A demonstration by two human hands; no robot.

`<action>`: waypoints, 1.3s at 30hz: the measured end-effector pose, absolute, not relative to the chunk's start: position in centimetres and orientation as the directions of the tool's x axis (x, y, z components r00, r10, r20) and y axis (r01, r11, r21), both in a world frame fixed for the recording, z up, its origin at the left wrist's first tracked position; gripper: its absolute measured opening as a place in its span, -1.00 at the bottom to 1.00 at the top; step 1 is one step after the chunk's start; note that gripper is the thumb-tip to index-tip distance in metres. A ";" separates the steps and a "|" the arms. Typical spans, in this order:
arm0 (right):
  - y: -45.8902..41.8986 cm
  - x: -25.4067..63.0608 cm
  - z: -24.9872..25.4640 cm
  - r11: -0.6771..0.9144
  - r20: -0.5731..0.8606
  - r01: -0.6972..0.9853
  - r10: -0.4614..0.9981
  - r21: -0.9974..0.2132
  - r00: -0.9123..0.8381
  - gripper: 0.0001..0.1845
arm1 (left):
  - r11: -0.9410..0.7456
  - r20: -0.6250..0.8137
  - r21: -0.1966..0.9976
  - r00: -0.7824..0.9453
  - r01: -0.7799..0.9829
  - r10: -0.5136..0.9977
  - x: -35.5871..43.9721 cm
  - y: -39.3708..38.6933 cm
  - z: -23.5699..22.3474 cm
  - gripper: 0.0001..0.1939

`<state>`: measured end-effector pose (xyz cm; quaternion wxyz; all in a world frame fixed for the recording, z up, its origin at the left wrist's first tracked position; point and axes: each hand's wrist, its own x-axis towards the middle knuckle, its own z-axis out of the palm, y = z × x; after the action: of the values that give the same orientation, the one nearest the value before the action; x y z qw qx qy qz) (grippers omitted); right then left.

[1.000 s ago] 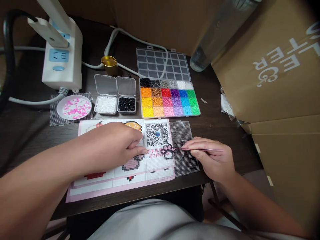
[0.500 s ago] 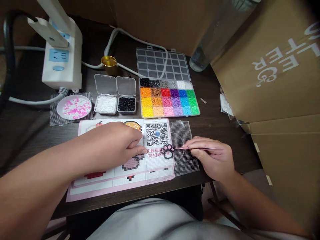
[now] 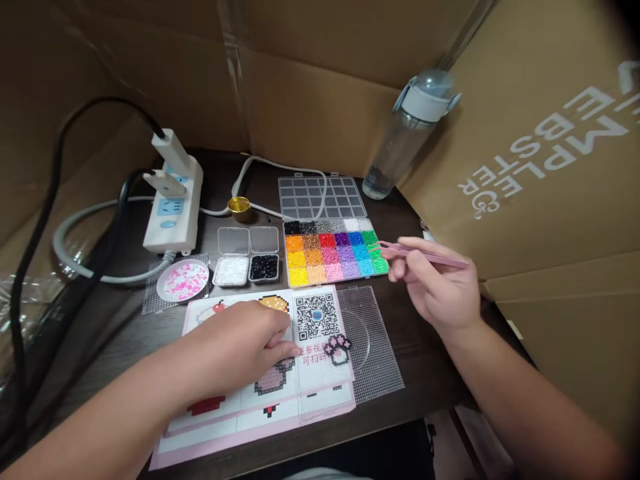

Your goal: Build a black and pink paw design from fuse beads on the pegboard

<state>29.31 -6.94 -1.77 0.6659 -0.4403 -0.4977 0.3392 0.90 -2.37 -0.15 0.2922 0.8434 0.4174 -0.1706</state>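
Note:
My left hand [image 3: 260,343] lies on the printed pattern sheet [image 3: 170,440], fingers curled in. Its thumb tip meets the left edge of a clear pegboard [image 3: 323,400]; whatever the curled fingers hold, if anything, is hidden. On that pegboard sits a paw shape of fuse beads [image 3: 338,349], with a black outline, pink pads and a few white beads. My right hand [image 3: 437,287] grips pink tweezers [image 3: 425,255], raised at the right side of the bead box [image 3: 336,283]. The tweezer tips are apart near the green beads; I see no bead between them.
Small boxes of white beads [image 3: 231,271] and black beads [image 3: 264,267] stand behind the sheet. A white dish [image 3: 161,288] holds pink and white beads. Farther back are a gold cup [image 3: 239,209], a power strip [image 3: 175,217] with cables and a water bottle [image 3: 400,143]. Cardboard walls surround the table.
My right hand has lifted the tweezers away from the paw shape, moving them up and back to the bead box. My left hand keeps its place on the sheet. The camera view has tilted upward.

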 end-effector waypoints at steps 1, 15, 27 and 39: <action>-6.2 29.2 -1.9 0.362 0.353 0.010 0.901 -0.932 0.253 -0.83 | -0.482 -0.528 0.351 0.595 0.803 0.606 0.9 -2.4 -0.1 -0.59; -5.4 26.9 -3.9 0.225 0.310 0.330 0.922 -0.917 0.233 -0.90 | -0.501 -0.508 0.351 0.610 0.791 0.607 0.7 -2.5 -0.4 -0.59; -5.6 27.2 -3.6 0.125 0.244 0.425 0.940 -0.897 0.239 -0.86 | -0.495 -0.522 0.348 0.603 0.796 0.603 0.8 -2.5 -0.1 -0.61; -5.5 27.8 -4.2 0.146 0.252 0.436 0.948 -0.888 0.196 -0.89 | -0.491 -0.488 0.372 0.616 0.787 0.618 0.7 -2.5 -0.4 -0.60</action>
<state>27.78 -5.49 -4.16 0.4893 -0.5989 -0.5776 0.2615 0.67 -2.45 -0.39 0.2897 0.8510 0.4128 -0.1464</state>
